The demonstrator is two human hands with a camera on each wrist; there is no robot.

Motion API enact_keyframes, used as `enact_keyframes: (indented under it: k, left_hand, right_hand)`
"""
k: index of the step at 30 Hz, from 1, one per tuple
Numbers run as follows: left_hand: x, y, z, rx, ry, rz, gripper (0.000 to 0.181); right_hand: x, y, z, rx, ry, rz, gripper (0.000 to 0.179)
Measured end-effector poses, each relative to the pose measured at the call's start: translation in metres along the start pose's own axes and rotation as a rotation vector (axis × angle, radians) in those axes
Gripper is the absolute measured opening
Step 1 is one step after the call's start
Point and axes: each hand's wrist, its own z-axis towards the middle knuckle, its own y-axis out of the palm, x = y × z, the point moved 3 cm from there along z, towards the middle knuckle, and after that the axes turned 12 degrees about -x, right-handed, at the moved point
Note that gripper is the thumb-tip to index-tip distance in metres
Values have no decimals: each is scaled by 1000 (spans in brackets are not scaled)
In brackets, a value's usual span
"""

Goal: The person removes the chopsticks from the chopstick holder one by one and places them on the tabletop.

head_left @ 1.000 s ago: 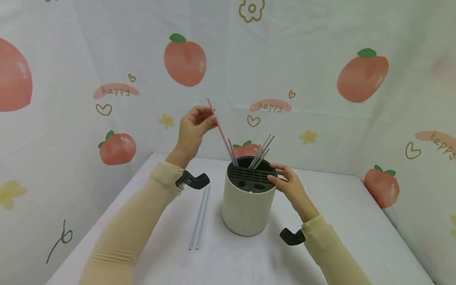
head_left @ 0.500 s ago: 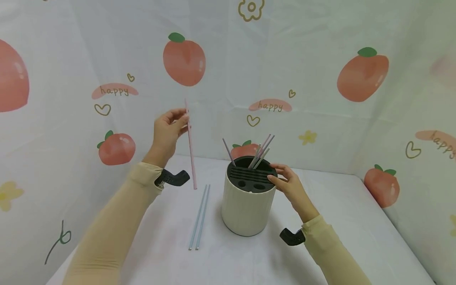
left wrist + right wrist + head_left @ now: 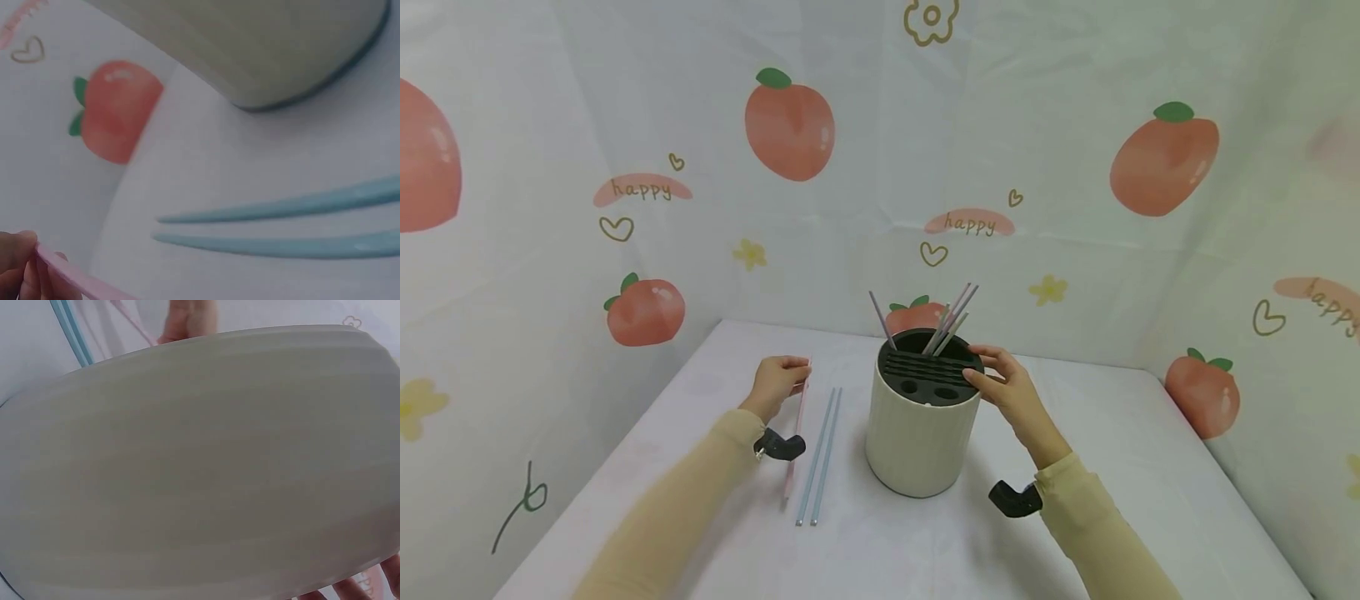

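Note:
My left hand [image 3: 775,385] pinches a pink chopstick [image 3: 789,486] near its far end, low over the left side of the table. In the left wrist view the thumb and fingertips meet on the thin end of that chopstick [image 3: 81,278]. Just to its right, two blue chopsticks [image 3: 816,458] lie side by side. A cream ribbed utensil holder [image 3: 921,446] with a black slotted top stands upright in the middle. My right hand [image 3: 1011,392] grips its upper right rim, thumb on the near side and fingers behind.
Several thin sticks [image 3: 953,321] lean out of the holder's rear opening, and a single purple-grey one [image 3: 882,319] tilts left. A white cloth [image 3: 1120,467] covers the table. Behind it hangs a fruit-printed curtain [image 3: 865,100].
My left hand has drawn the pink chopstick out of the holder, carried it left, then lowered it beside the blue pair. The right hand has stayed on the holder.

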Motion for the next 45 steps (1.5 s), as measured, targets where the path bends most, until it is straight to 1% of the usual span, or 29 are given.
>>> enact_keyframes:
  k: [3,7,10,13,15,19,25,34,38,41,45]
  left_hand:
    - [-16,2,0,4,-52,39,30]
    - [-29,5,0,26,-99,97,27]
    - [-36,6,2,33,-117,157,24]
    - [-43,8,3,17,-125,210,22]
    - [-46,10,2,5,-128,228,21]
    - [-49,13,1,-6,-130,240,20]
    - [-52,14,5,-11,-130,277,16]
    - [-48,17,6,-29,-136,334,15]
    - [-49,18,7,-28,-141,367,15]
    - [-51,17,8,-21,-141,372,14]
    - [-50,16,7,-11,-141,329,15]
  right_hand:
    - [0,0,0,-2,1,0,50]
    - [0,0,0,-3,-2,1,51]
    - [0,0,0,-4,-2,-2,50]
    - [0,0,0,-5,-3,-7,50]
    - [0,0,-1,-6,-4,-10,50]
    - [0,0,-1,-10,-4,-13,50]
    - [0,0,-1,-10,0,-13,50]
    - [-3,-1,-1,-8,-1,-16,50]
    - [-3,-1,-1,-3,2,-17,50]
    - [-3,-1,-1,2,5,-12,50]
    - [-3,1,-1,2,7,-8,50]
